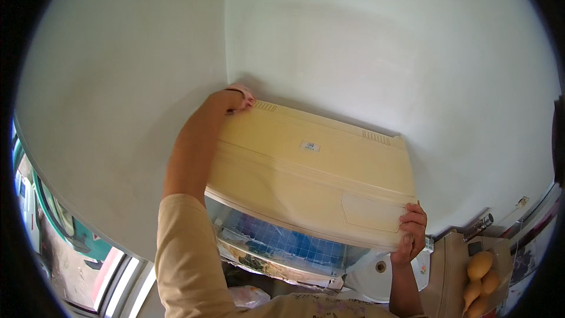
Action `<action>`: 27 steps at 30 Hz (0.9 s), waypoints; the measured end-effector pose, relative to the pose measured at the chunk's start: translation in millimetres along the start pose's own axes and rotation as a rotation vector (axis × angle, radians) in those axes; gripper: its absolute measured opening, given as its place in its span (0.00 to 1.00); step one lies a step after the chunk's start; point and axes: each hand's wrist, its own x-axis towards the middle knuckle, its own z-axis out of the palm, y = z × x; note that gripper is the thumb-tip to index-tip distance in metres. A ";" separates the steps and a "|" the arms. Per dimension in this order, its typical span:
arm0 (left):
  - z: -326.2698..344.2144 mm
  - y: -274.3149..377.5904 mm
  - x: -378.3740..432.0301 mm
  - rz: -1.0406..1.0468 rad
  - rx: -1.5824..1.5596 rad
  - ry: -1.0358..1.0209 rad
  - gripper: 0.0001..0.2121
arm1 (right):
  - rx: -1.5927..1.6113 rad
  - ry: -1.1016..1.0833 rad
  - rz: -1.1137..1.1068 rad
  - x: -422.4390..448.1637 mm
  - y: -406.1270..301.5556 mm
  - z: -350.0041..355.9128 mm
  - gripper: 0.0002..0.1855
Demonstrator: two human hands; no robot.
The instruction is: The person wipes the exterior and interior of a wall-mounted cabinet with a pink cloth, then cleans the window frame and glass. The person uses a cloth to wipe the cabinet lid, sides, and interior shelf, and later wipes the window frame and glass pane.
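A cream plastic aquarium hood (282,168) with vent slots and a small label covers a glass fish tank (291,236). The tank's blue, grid-patterned inside shows under the hood's front edge. My left hand (234,100) reaches to the hood's far left corner, near the wall. It holds a pink cloth (243,90) against that corner; its fingers are partly hidden. At the near right corner, my right hand (411,233) grips the hood's edge, with fingers on the side and thumb in front.
Pale walls (353,53) meet in a corner behind the tank. Right of it are a white basin (371,280) with a drain hole, several gourds (480,269) and a metal cylinder (479,227) on a brown surface. A window frame (119,280) stands lower left, with a green vehicle (84,238) outside.
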 end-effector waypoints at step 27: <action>225.8 128.0 -254.0 -0.241 -0.752 1.616 0.29 | 0.056 -0.031 -0.030 -2.9 8.7 -0.1 0.11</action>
